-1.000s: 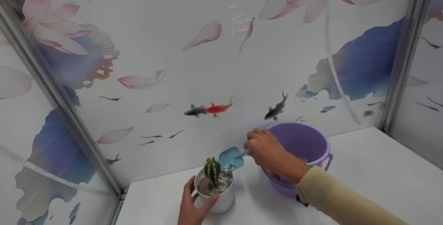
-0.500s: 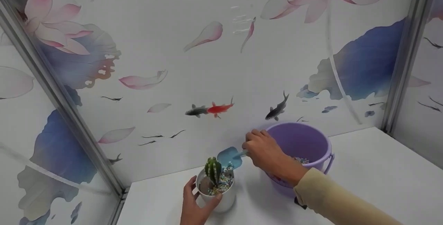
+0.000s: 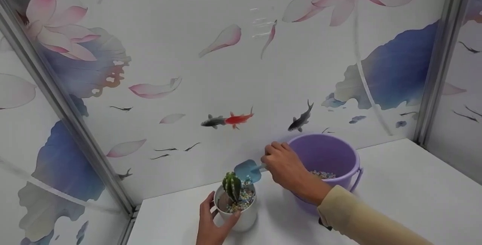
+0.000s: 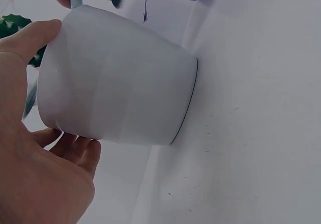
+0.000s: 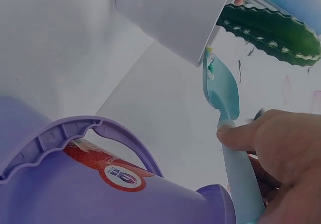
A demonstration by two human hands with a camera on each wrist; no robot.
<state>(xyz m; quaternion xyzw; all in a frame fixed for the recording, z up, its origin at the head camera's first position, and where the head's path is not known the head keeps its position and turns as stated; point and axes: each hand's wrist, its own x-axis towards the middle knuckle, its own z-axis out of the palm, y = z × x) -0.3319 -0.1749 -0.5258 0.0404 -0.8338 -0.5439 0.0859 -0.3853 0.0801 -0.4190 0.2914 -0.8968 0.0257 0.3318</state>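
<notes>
A white flower pot [image 3: 244,219] stands on the table, gripped near its rim by my left hand [image 3: 214,220], thumb on the near side. Inside it are a green cactus [image 3: 231,187] and multicoloured pebbles [image 3: 246,196]. My right hand [image 3: 286,167] grips the handle of a light-blue hand trowel [image 3: 246,170]. Its blade tilts down at the pot's far right rim. In the right wrist view, a few pebbles lie on the trowel's blade [image 5: 224,91], whose tip meets the rim. The left wrist view shows the pot's smooth wall [image 4: 118,78] and curled fingers under it.
Right of the pot stands a purple bucket [image 3: 350,158] with pebbles [image 3: 323,175] inside, partly behind the right forearm. Its handle [image 5: 125,138] hangs down at the side. A white table [image 3: 406,188] meets panels printed with flowers and fish [image 3: 239,118].
The right hand and trowel have shifted slightly left, and the blade holds fewer pebbles. More pebbles show inside the bucket. The left hand keeps its hold on the pot.
</notes>
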